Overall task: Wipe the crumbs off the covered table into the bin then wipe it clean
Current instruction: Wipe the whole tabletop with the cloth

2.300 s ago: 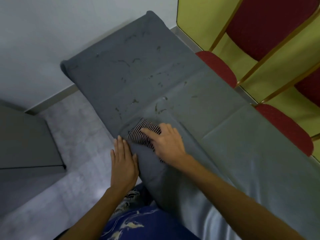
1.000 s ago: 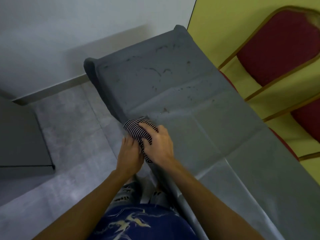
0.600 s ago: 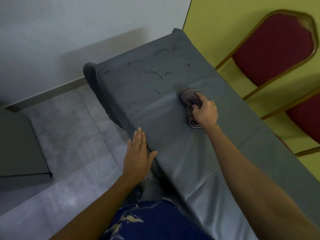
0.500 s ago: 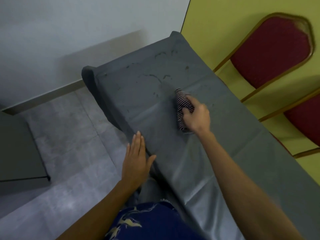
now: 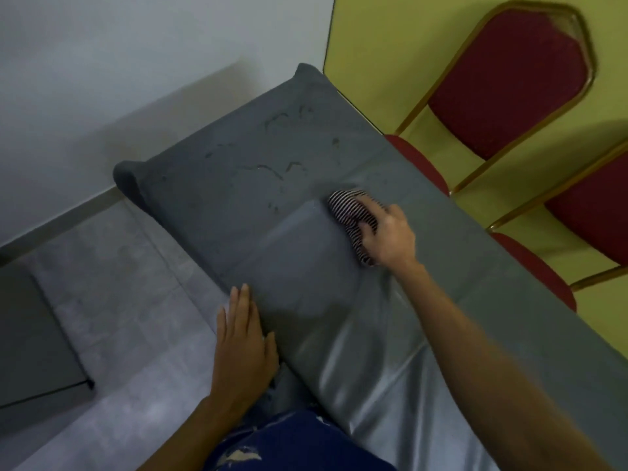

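A long table under a grey cover (image 5: 306, 266) runs from the far left corner to the lower right. Dark crumbs and smears (image 5: 272, 169) lie on its far end. My right hand (image 5: 387, 232) grips a bunched black-and-white striped cloth (image 5: 350, 209) and presses it on the cover near the table's far side. My left hand (image 5: 243, 338) lies flat with straight fingers at the near edge of the table, holding nothing. No bin is in view.
Two red padded chairs with gold frames (image 5: 503, 86) stand against the yellow wall behind the table. A grey cabinet (image 5: 30, 334) sits on the floor at the left. Grey tiled floor (image 5: 119, 266) lies between it and the table.
My right hand carried the striped cloth from the near table edge out across the cover toward the far side. My left hand let go of the cloth and now lies flat at the edge.
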The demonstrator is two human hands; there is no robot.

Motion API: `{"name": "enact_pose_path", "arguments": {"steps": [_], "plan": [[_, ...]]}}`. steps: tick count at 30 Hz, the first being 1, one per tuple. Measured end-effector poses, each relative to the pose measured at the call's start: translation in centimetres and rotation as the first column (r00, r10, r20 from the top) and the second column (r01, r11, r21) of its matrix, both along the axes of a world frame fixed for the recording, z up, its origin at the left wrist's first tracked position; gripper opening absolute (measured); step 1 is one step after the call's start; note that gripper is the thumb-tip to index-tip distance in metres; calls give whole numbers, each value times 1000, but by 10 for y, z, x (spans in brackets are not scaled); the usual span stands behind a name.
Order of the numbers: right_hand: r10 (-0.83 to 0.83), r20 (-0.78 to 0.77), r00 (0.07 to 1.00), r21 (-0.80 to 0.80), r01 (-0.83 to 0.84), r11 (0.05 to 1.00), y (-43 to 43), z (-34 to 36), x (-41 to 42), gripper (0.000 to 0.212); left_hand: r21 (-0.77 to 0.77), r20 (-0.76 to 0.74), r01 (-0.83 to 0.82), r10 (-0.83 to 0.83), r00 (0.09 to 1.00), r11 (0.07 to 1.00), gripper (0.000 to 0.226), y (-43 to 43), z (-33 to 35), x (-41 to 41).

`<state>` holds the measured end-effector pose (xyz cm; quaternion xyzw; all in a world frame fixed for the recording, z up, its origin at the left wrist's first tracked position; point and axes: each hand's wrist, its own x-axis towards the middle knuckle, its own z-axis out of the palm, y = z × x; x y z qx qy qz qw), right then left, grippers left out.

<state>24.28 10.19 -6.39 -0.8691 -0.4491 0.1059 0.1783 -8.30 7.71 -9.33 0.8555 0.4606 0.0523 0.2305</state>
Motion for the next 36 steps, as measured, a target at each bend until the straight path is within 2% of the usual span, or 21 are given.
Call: {"name": "enact_pose_path", "arguments": {"steps": [2,4,7,10,12,15,17,19,21,24,26,28,30,33,35,36], "plan": [[-178,-40,983,-29,177,984,6,5,34,55,23,46,18,-19,999,1000,54,13,8,21],[-207,-87,974,13,209,978,12,11,34,56,24,92,37,-39,995,999,49,31,11,52],[15,-134,991,127,2,992,13,15,-10,58,-18,73,54,-52,996,998,54,56,1,102],[287,-110,952,84,-278,957,8,7,-45,59,12,-32,87,-86,996,996,57,58,-13,118],[348,-94,933,46,-345,937,5,1,-40,59,72,-105,120,-113,988,990,60,56,-18,116],[354,-60,933,38,-352,935,5,-4,-1,58,104,-128,133,-120,985,986,64,55,-18,114],[304,-53,951,33,-302,953,8,-5,37,57,104,-124,137,-123,985,985,63,54,-17,115],[181,-15,983,10,-181,984,13,-8,84,56,100,-118,133,-121,986,986,63,55,-16,115],[-34,14,999,-8,34,999,19,-8,132,56,105,-124,136,-122,985,985,63,55,-15,115],[-320,-41,947,-12,319,948,30,-1,163,55,107,-133,141,-126,983,984,63,55,-16,115],[-331,-59,942,17,332,943,39,4,147,56,110,-141,141,-125,982,984,63,55,-16,116],[-210,-103,972,91,219,971,44,11,107,58,118,-144,139,-121,982,983,63,54,-17,117],[15,-160,987,146,9,989,45,16,53,59,122,-150,140,-121,981,983,63,54,-18,115],[378,-186,907,117,-361,925,47,11,-12,59,117,-174,149,-128,976,982,64,55,-21,115],[495,-182,849,71,-491,868,49,2,-26,58,114,-177,144,-122,977,983,64,55,-22,115],[500,-175,848,64,-497,865,51,-1,-20,58,108,-170,139,-120,978,984,64,55,-22,115]]}}
